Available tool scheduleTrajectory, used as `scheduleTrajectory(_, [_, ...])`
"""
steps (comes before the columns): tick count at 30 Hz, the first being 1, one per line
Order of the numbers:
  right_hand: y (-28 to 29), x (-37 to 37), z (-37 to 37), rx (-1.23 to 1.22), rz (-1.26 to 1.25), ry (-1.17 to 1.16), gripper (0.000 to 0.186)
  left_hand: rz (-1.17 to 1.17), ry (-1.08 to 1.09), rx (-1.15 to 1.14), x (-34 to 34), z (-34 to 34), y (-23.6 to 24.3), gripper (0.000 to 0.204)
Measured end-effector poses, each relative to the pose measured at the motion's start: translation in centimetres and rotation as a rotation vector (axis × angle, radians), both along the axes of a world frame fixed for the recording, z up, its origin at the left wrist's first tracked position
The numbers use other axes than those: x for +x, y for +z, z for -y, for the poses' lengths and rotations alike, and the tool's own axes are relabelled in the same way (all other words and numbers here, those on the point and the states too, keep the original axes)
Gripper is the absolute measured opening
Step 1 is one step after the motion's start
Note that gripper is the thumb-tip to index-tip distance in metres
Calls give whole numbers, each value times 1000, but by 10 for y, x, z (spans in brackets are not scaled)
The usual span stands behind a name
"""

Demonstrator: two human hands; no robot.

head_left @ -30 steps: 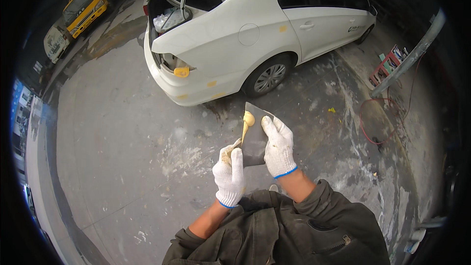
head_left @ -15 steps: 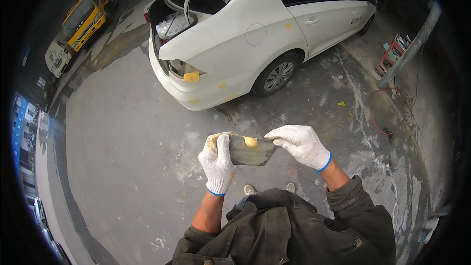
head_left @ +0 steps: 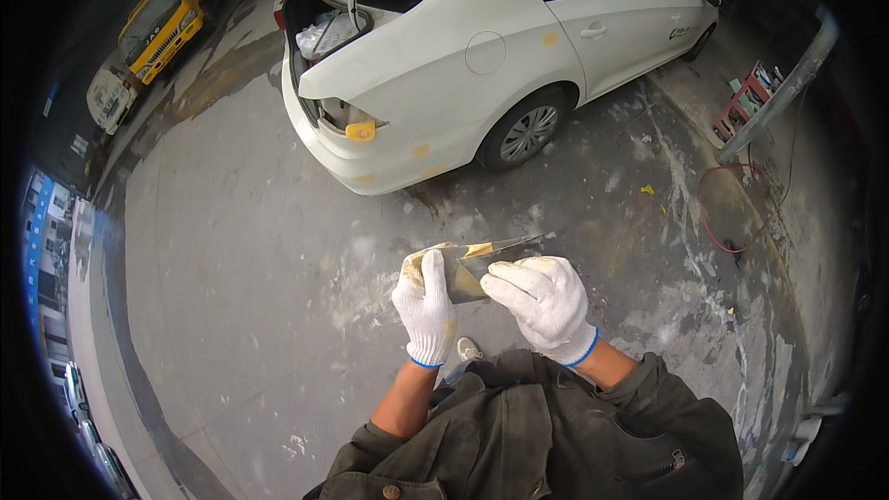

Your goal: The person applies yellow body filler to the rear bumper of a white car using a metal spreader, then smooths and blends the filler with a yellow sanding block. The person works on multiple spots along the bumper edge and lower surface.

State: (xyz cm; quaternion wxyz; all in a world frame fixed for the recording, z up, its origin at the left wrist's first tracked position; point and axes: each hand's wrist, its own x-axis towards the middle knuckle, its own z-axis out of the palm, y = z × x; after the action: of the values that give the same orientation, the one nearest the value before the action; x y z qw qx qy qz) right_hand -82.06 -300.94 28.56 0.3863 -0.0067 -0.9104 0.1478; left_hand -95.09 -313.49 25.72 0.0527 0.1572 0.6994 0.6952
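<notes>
White-gloved, with blue cuffs, my left hand (head_left: 424, 307) grips a thin, dark grey plate (head_left: 467, 283) at its left side. Yellow paste (head_left: 478, 250) is smeared on it near the far edge. My right hand (head_left: 540, 308) has its fingers closed over the right part of a thin blade at the plate; whether this is a separate blade or part of the same plate is unclear. Beyond my hands stands a white sedan (head_left: 426, 97) with its trunk open, yellow patches on the rear quarter and bumper, and a yellow-coated spot (head_left: 360, 131) by the tail-light opening.
A yellow truck (head_left: 162, 28) stands at upper left. At right are a leaning metal post (head_left: 787, 74), a red rack (head_left: 741, 106) of small items and a red hose (head_left: 718, 245) on the stained concrete floor (head_left: 250, 268). My shoe (head_left: 468, 349) shows below my hands.
The plate turned from upright to sideways. Since half a second ago my right hand moved down and left, fingers now over the plate, and the lump of paste looks flattened.
</notes>
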Motion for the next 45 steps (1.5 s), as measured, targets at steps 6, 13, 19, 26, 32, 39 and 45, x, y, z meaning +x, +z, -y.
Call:
scheduleTrajectory(6, [-2, 8, 1, -42, 6, 67, 41, -91, 58, -28, -8, 2, 0, 23])
scheduleTrajectory(13, [36, -9, -25, -858, 174, 311, 22, -91, -185, -44, -13, 23, 6, 20])
scheduleTrajectory(19, [-3, -32, -29, -284, 100, 24, 21, -144, -70, -127, -43, 34, 22, 25])
scheduleTrajectory(26, [-18, -81, -10, -1410, 71, -185, 27, -119, 2, -6, -59, 24, 15, 28])
scheduleTrajectory(32, [-54, -120, -10, -1820, -122, -181, 29, 99, -118, -67, -59, -21, -31, 26])
scheduleTrajectory(39, [-59, -164, -116, -1661, -387, -238, 33, -79, -323, -596, -114, -72, -23, 22])
scheduleTrajectory(45, [-65, -187, -182, -1500, 182, 249, 28, 61, -191, -429, -189, -135, -21, 25])
